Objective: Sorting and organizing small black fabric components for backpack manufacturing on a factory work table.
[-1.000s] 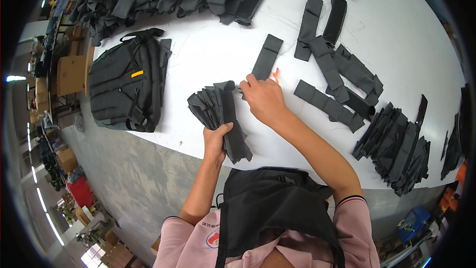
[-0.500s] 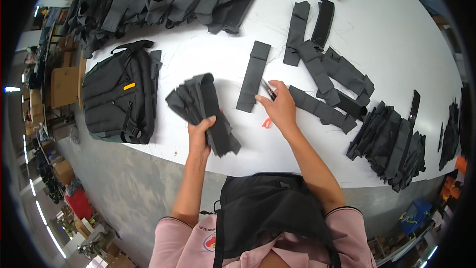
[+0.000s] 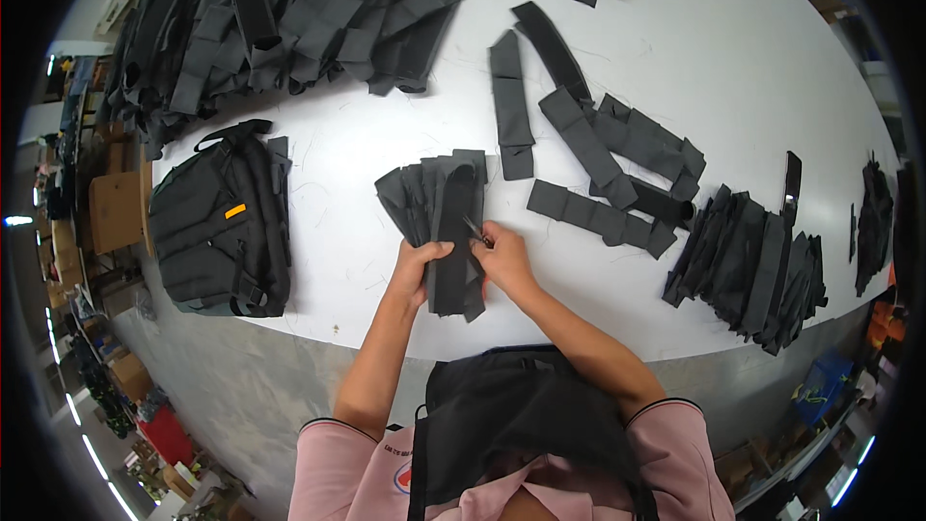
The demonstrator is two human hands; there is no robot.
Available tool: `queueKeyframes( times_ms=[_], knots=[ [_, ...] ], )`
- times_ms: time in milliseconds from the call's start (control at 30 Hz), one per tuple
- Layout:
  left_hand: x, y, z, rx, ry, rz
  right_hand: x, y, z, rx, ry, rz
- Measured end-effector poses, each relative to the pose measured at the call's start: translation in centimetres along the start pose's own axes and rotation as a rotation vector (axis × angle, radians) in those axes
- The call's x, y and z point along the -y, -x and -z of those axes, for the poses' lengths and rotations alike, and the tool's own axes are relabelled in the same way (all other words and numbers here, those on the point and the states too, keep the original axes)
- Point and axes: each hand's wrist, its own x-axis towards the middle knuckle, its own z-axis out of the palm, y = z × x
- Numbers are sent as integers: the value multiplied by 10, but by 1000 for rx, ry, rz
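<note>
My left hand grips a fanned bundle of dark grey fabric strips, its thumb pressed across the front. The strips stand roughly upright above the white table's near part, with folded sections and a looped end at the top. At the bundle's right side, my right hand is closed around small dark thread snips, whose pointed metal tip lies against the strips. The right fingertips touch the bundle's edge; whether they also pinch a strip is hidden.
Loose grey strips lie beyond my hands and to the right. A stacked pile sits at the right, and a large heap at the far left. A black backpack rests at the white table's left edge.
My right hand has come left to the bundle, and the single strip that lay beside it now appears against the bundle. The left hand has shifted right with its strips. The view has moved slightly.
</note>
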Motion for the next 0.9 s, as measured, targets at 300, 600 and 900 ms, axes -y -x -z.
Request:
queueKeyframes(
  times_ms=[300,600,900],
  knots=[
    [13,25,25,-137,242,-47,41,5,59,-200,589,504],
    [10,34,19,-147,296,-38,60,-49,43,-123,873,904],
    [14,54,39,-179,334,-98,61,-37,48,-64,690,710]
  ],
)
